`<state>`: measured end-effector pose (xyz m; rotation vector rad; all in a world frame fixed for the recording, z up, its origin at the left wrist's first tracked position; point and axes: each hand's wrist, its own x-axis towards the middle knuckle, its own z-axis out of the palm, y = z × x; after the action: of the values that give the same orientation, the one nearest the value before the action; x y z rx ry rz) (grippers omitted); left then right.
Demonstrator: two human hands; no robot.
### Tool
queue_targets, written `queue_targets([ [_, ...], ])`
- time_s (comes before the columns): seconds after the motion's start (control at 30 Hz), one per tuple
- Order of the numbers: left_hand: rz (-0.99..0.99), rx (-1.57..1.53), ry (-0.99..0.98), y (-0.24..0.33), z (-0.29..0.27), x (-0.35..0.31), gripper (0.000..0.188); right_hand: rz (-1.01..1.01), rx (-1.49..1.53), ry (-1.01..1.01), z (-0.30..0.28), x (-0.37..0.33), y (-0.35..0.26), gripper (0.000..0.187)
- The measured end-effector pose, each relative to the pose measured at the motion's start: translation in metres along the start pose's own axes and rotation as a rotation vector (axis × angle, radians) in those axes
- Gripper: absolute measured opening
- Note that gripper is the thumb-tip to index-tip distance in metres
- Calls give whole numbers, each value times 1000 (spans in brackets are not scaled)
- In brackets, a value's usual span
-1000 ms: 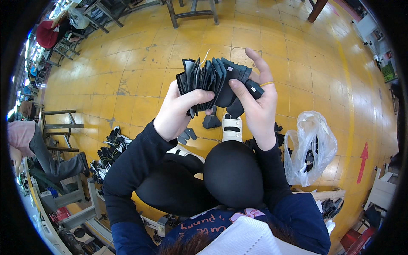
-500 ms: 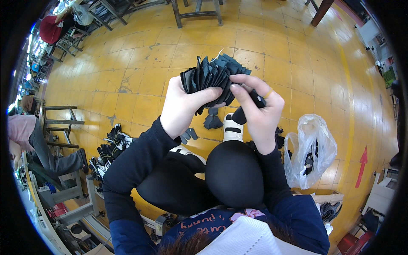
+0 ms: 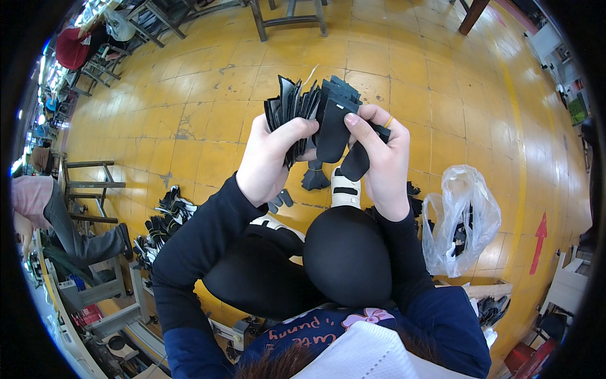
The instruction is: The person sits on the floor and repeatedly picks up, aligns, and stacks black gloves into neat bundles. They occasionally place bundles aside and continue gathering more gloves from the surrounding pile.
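Observation:
Both hands are raised over my knees, above the yellow tiled floor. My left hand (image 3: 270, 158) grips a fanned stack of black cut pieces (image 3: 295, 104) from the left side. My right hand (image 3: 382, 161) pinches one black piece (image 3: 332, 129) at the front of that stack, thumb on its face, and the piece hangs down between the hands. A ring shows on a right finger. Below the hands my white shoe with black straps (image 3: 344, 188) rests on the floor.
A clear plastic bag (image 3: 461, 218) with dark pieces lies on the floor at right. More black pieces are piled at left (image 3: 163, 221) and loose ones lie near my shoe (image 3: 314, 179). Another person's legs (image 3: 69, 227) are at far left, by wooden stools (image 3: 88, 186).
My hands have come closer together and slightly lower. The right fingers, spread open a second ago, have closed on one black piece at the front of the stack.

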<state>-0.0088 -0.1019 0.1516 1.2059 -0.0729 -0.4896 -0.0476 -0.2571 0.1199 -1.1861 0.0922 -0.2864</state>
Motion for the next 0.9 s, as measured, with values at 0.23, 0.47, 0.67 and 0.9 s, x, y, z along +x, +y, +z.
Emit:
queue_targets([
  [0.23,-35,105,26,1,-4,3,16,85,167,-43,-1,1,0,12],
  [0.47,-49,14,100,0,-15,13,11,159,277,-32,-5,4,6,10],
  [0.67,-168,-90,165,0,-85,17,36,162,91,-40,-15,16,33,14],
  [0.9,-103,-155,644,-110,-202,-52,36,387,0,-121,-15,31,70,19],
])
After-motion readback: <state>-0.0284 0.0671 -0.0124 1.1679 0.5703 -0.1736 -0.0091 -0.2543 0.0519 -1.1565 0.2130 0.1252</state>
